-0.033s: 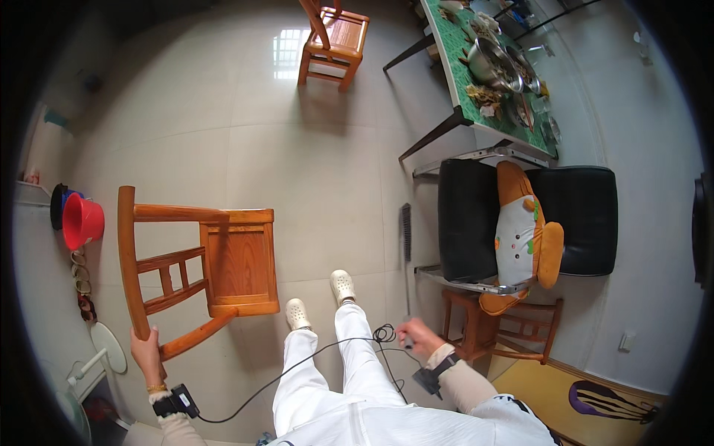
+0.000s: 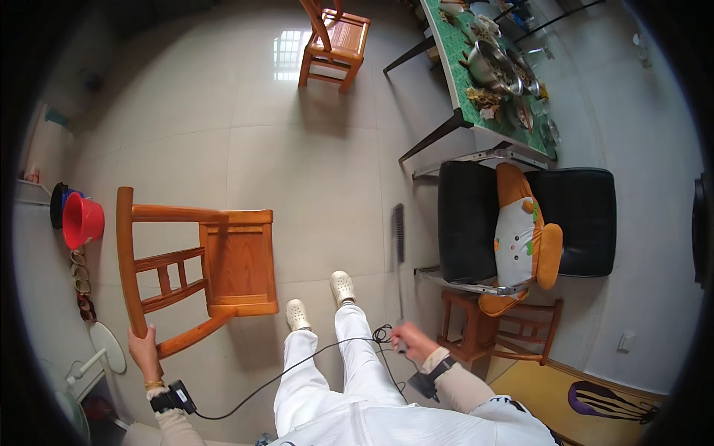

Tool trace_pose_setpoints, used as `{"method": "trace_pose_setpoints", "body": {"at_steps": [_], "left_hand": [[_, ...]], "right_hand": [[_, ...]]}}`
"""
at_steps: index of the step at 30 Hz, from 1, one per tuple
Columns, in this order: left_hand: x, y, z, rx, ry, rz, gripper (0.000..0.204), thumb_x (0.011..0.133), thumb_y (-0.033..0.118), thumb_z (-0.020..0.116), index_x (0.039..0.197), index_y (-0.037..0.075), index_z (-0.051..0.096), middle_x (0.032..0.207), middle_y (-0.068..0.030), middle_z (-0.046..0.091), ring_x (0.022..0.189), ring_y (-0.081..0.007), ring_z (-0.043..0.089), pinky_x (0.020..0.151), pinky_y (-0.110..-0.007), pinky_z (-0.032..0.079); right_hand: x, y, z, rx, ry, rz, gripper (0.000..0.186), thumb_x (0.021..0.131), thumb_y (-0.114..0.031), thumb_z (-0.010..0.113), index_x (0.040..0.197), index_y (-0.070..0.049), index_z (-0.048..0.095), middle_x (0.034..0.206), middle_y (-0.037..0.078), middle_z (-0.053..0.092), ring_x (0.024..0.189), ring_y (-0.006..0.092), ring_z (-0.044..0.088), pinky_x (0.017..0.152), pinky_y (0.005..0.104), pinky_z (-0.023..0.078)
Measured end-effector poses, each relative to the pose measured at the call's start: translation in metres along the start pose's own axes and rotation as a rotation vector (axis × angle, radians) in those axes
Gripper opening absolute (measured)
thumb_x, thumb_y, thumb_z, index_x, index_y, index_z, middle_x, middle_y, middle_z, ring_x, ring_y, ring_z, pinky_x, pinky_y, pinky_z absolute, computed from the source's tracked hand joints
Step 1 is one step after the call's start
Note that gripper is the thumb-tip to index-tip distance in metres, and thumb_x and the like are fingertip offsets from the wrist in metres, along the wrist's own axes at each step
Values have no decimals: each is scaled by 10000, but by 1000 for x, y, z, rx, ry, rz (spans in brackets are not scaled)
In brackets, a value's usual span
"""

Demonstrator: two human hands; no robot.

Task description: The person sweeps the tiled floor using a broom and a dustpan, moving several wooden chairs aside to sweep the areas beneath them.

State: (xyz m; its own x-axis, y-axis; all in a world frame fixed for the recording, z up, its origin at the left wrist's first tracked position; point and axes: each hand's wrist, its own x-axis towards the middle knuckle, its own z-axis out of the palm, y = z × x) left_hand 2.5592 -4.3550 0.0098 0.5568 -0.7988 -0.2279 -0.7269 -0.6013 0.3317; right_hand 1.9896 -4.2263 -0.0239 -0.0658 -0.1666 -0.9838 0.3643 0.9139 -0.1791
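Note:
At the lower left, my left hand (image 2: 144,349) is closed around the corner of the backrest of a wooden chair (image 2: 242,262). The chair has an orange-brown seat and a slatted back. My right hand (image 2: 413,341), right of my legs, grips the handle of a long-handled brush (image 2: 399,234). Its thin shaft points away from me, and the narrow grey bristle head is over the floor beside the black chair. Both wrists wear dark straps with small devices. A black cable (image 2: 297,360) runs between them across my white trousers, with a coil near my right hand.
A second wooden chair (image 2: 338,44) stands far ahead. At right are a green-topped table (image 2: 483,70) with metal bowls, a black padded chair (image 2: 467,219) with a plush toy (image 2: 515,234), and a low wooden chair (image 2: 472,327). A red bucket (image 2: 82,221) is at left.
My right hand and the brush have shifted slightly left. My left hand and the chair it holds have moved very slightly left.

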Motion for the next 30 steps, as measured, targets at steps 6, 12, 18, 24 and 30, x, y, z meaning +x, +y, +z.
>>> {"method": "trace_pose_setpoints", "body": {"at_steps": [6,12,18,24,30], "left_hand": [[38,-100,27,26,80,-86,488,748,250,656,1090,-15,431,976,-224,570,901,-360,563,798,-399,436],[20,-49,21,148,-34,-343,719,749,168,647,1308,0,227,1229,-258,406,1143,-390,410,945,-426,359],[-27,25,81,-6,266,51,687,758,62,603,1329,36,222,1344,-190,307,1233,-331,317,1027,-402,251],[-78,187,158,-547,-412,-82,593,784,79,578,1292,48,274,1236,-168,414,1106,-296,445,930,-364,368],[-44,337,166,-445,-650,241,454,789,81,586,1199,23,399,1094,-171,520,980,-263,539,837,-344,444]], "right_hand": [[-65,-40,34,155,-266,74,87,772,6,496,705,-33,457,516,3,426,424,76,411,383,220,347],[-106,-97,27,81,-291,-87,56,792,1,485,780,-42,451,542,-31,420,420,39,392,375,191,323],[-82,-156,40,-167,-171,-324,86,768,-32,523,755,-35,438,572,3,462,419,68,438,382,220,367],[-38,-243,39,-209,-93,-425,99,741,-54,544,744,-17,452,562,16,475,424,87,455,393,230,370],[-9,-309,39,-139,-97,-507,116,779,-82,531,731,-2,463,569,36,492,427,97,463,404,233,372]]}}
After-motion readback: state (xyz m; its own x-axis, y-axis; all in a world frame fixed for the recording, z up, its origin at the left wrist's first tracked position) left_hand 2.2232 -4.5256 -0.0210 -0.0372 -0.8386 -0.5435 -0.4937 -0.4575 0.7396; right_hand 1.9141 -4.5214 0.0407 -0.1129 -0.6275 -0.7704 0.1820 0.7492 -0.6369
